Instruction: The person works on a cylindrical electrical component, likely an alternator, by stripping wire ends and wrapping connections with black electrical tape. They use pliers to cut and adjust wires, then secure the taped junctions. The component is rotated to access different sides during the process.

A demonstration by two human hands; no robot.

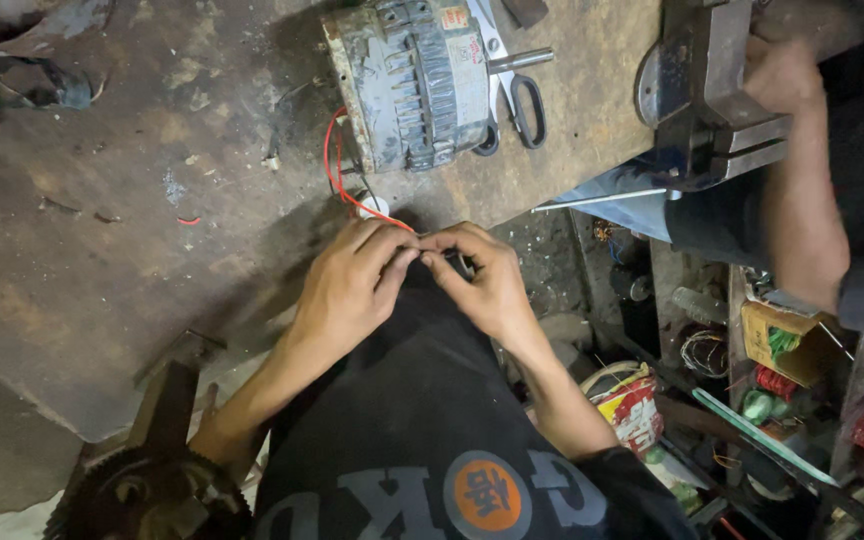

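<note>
Head camera looks straight down and both hands are right together at the near edge of the desk (102, 280). Left hand (347, 285) comes in from the lower left, forearm angled up across the dark shirt, wrist bent a little, fingers (392, 262) curled inward and pinched narrow on the end of a red wire (334, 165). Right hand (487, 280) mirrors it from the lower right — elbow tucked low, knuckles up, fingers (447, 258) folded tight around a small dark part that is mostly hidden, so what it is can't be told. Fingertips of the two hands touch, meeting just where the wire ends.

That red wire loops up from the hands, past a small white round piece (374, 206) at the desk edge, and runs to the left side of a worn grey alternator (414, 80) lying near the far side of the desk. Just beside the alternator on the right lie scissors (517, 95) with dark handles, partly tucked against its shaft.

Off to the right, another person's hand (782, 75) rests on top of a metal bench vise (712, 100), their forearm hanging down the right edge of the view. A thin metal rod (602, 200) sticks out leftward below the vise. Lower right — a clutter of wire coils (702, 352), a cardboard box (787, 340) and red and green spools. Bottom left, a dark toothed gear (142, 495) sits below the desk.
</note>
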